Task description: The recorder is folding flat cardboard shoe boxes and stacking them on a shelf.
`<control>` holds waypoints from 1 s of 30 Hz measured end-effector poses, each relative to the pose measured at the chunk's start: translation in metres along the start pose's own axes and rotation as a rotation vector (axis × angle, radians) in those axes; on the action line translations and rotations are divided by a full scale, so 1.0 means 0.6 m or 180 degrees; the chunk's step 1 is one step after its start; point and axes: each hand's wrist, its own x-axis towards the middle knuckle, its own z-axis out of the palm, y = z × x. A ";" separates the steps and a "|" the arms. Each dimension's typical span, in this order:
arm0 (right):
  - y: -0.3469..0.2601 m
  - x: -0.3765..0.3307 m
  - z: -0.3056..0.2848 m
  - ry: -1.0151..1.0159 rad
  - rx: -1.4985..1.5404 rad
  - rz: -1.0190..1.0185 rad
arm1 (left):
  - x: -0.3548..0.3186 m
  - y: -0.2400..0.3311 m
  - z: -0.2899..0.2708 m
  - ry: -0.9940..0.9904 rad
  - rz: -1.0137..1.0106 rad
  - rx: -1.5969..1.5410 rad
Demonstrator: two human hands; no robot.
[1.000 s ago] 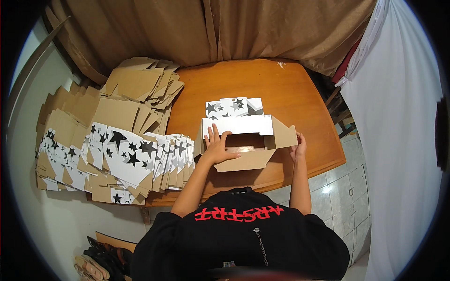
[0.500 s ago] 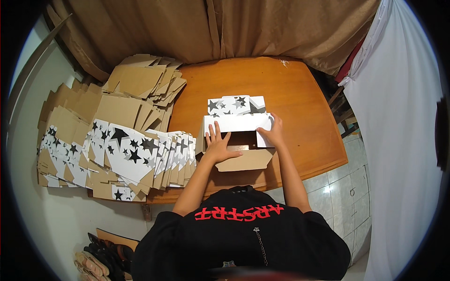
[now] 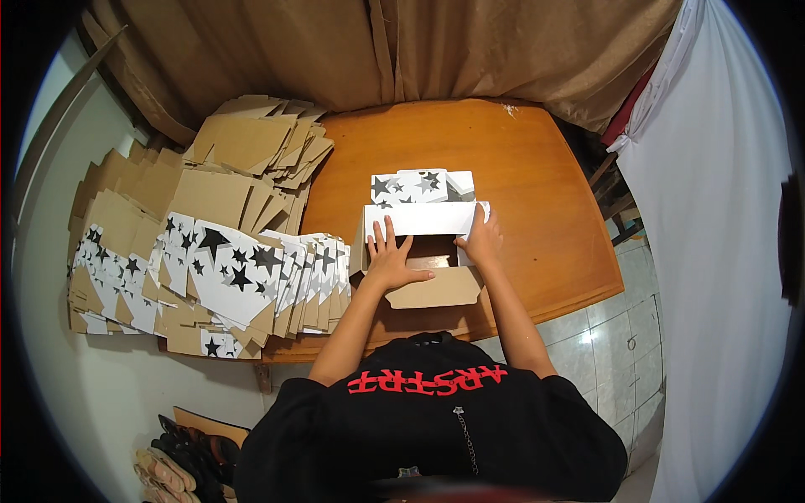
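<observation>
A partly folded cardboard box [image 3: 423, 220] stands on the table in front of me, its white panel on the far side and an opening in the middle. Its brown flap [image 3: 436, 292] juts toward me. A star-printed white flap [image 3: 409, 186] extends beyond the far edge. My left hand [image 3: 391, 260] lies on the box's left side, fingers spread and thumb stretched along the base of the brown flap. At the right side, my right hand [image 3: 481, 241] holds the box wall, thumb near the far right corner and fingers around the outside.
Flattened brown cartons [image 3: 243, 142] and star-printed ones [image 3: 239, 277] lie in overlapping stacks on the left of the wooden table [image 3: 537, 201]. A brown curtain [image 3: 470, 50] hangs behind, a white cloth [image 3: 704, 210] at right. Shoes [image 3: 189, 457] sit below at lower left.
My right hand has shifted slightly along the box's right side, its thumb now raised toward the far right corner. The right side panel has turned inward or out of sight. My left hand stays put.
</observation>
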 end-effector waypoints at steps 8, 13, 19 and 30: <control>-0.003 -0.002 -0.007 0.0044 0.0199 0.0086 | -0.013 -0.003 -0.009 0.0538 0.0035 -0.0356; -0.012 -0.009 -0.020 -0.0037 0.0138 0.0158 | -0.047 -0.036 -0.034 0.2326 -0.0458 -0.1175; -0.003 -0.010 -0.012 0.0076 0.0050 0.0017 | -0.106 -0.145 -0.065 0.1153 -0.1639 -0.1714; -0.002 -0.008 -0.014 0.0207 0.0301 0.0138 | -0.084 -0.117 0.017 0.1951 -0.1171 -0.3812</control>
